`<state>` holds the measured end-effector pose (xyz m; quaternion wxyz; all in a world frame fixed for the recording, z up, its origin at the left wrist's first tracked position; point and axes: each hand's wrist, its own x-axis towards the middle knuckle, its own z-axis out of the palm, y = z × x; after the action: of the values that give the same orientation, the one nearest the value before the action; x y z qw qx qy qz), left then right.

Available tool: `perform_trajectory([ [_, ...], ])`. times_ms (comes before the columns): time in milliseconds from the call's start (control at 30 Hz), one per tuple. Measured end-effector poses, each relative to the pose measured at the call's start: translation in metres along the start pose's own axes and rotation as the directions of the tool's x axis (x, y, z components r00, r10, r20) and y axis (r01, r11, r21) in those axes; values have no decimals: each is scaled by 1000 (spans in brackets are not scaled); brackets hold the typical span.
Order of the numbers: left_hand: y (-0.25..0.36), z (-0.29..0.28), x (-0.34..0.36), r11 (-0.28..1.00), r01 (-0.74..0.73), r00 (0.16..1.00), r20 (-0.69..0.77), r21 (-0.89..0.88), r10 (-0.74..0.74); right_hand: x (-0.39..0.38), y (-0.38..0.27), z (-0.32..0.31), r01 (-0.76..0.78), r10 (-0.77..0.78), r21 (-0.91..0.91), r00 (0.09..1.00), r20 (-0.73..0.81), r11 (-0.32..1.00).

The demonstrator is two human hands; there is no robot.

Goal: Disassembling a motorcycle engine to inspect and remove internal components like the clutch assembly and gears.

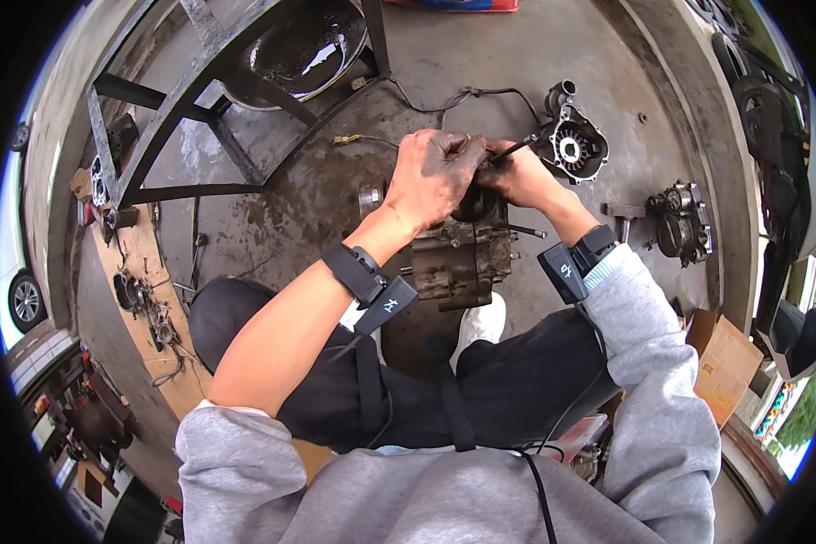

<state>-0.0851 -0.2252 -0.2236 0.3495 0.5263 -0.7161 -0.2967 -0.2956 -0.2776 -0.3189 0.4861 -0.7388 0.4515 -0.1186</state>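
Observation:
A dirty metal engine block (458,263) stands on the floor between my feet. Above its far end, my left hand (433,177) is closed with the knuckles up and dark grease on its fingers; what those fingers hold is hidden. My right hand (521,174) is close beside it, its fingers curled around a slim dark rod (515,149) that slants up to the right. Most of the rod's lower end is covered by the hands, so its kind does not show. Another thin rod (528,232) sticks out from the engine's right side.
An engine cover with coils (573,152) lies to the far right, wired to a cable (480,91). Right of me are another cover (684,222) and a cardboard box (727,364). A metal frame (186,109) and round pan (299,45) stand far left. Cardboard (168,349) carries parts.

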Motion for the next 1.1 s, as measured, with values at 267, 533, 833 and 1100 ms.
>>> perform_trajectory([
  [267,-11,-8,-2,999,-22,1000,-12,24,23,-4,-16,-13,-6,6,2,999,36,1000],
  [533,-49,-13,-14,896,408,911,10,-176,-413,13,-27,-9,39,-32,-65,994,103,997],
  [833,-150,-4,-47,928,115,642,687,353,-341,11,-25,-2,-296,295,1,952,86,955],
  [1100,-104,-21,-73,-58,824,320,547,-564,-773,5,-5,-11,204,-61,-300,904,424,932],
])
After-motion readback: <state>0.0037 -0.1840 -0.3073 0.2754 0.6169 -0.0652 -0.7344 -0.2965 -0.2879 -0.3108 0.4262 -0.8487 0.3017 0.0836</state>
